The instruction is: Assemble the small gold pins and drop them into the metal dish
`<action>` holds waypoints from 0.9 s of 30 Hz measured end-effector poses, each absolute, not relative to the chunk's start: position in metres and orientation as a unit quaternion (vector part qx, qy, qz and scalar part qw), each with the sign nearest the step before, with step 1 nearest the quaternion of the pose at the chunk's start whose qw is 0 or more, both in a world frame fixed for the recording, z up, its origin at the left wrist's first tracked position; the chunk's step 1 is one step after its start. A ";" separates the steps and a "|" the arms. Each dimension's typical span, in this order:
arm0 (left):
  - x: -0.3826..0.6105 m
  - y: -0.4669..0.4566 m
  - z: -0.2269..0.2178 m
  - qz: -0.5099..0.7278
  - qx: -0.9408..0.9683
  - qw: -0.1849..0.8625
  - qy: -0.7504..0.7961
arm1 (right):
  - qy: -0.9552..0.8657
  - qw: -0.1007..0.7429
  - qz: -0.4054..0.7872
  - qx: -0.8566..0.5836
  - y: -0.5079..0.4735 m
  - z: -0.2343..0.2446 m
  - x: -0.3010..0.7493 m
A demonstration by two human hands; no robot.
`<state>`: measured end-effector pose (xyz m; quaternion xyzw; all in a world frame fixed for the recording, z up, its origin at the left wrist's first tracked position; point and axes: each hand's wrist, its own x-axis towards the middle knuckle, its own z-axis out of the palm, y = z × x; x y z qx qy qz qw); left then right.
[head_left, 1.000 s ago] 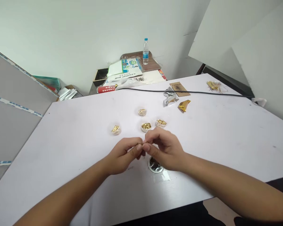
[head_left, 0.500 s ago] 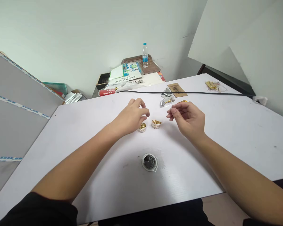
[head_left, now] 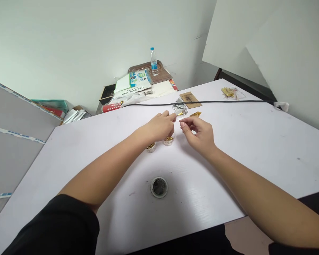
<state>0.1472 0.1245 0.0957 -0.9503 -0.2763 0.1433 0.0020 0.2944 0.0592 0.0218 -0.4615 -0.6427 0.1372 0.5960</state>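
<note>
My left hand [head_left: 159, 125] reaches out over the white table [head_left: 255, 141] and pinches a small clear cup of gold pieces [head_left: 180, 113] at its fingertips. My right hand [head_left: 199, 134] is just to the right of it, with thumb and forefinger pressed together below the cup; what they hold is too small to make out. Two more small clear cups of gold pieces [head_left: 150, 146] [head_left: 168, 141] stand partly hidden under my left hand. A round clear lid with a dark inside [head_left: 159, 187] lies nearer to me.
A silver foil packet [head_left: 177, 106], a gold packet [head_left: 195, 114] and a brown card [head_left: 190, 97] lie beyond my hands. A black cable [head_left: 228, 102] crosses the far side of the table. Gold scraps [head_left: 228, 92] sit far right. A water bottle [head_left: 154, 62] and papers [head_left: 134, 80] are behind.
Both hands moved from near me out over the cups. My left hand picked up a cup and lifted it toward the foil packets; my right hand came in beside it.
</note>
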 end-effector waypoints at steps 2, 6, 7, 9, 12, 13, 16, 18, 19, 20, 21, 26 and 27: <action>0.145 0.129 0.099 0.133 -0.955 -0.021 -0.263 | -0.640 0.595 0.142 -0.465 0.059 0.022 0.294; 0.121 0.152 0.117 0.043 -0.964 -0.098 -0.244 | -0.636 0.589 0.148 -0.477 0.060 0.021 0.293; 0.113 0.159 0.122 0.020 -0.962 -0.092 -0.258 | -0.636 0.588 0.148 -0.478 0.060 0.020 0.293; 0.097 0.172 0.129 -0.002 -0.948 -0.066 -0.311 | -0.637 0.587 0.148 -0.477 0.060 0.020 0.293; 0.081 0.185 0.130 0.032 -0.922 -0.034 -0.385 | -0.642 0.581 0.150 -0.477 0.060 0.019 0.292; 0.079 0.187 0.127 0.052 -0.915 -0.027 -0.398 | -0.644 0.578 0.150 -0.479 0.060 0.018 0.292; 0.077 0.189 0.115 0.115 -0.908 -0.019 -0.401 | -0.653 0.565 0.148 -0.482 0.059 0.017 0.291; 0.079 0.189 0.107 0.144 -0.908 -0.019 -0.393 | -0.660 0.559 0.150 -0.478 0.059 0.016 0.290; 0.080 0.189 0.102 0.153 -0.907 -0.016 -0.391 | -0.663 0.558 0.152 -0.476 0.059 0.016 0.289; 0.081 0.189 0.098 0.161 -0.906 -0.011 -0.391 | -0.664 0.557 0.154 -0.474 0.059 0.016 0.289; 0.082 0.190 0.095 0.169 -0.905 -0.007 -0.391 | -0.665 0.557 0.156 -0.473 0.059 0.015 0.289; 0.084 0.195 0.083 0.173 -0.905 -0.015 -0.388 | -0.667 0.554 0.157 -0.472 0.059 0.016 0.289; 0.084 0.196 0.081 0.169 -0.905 -0.019 -0.389 | -0.668 0.553 0.157 -0.473 0.059 0.016 0.289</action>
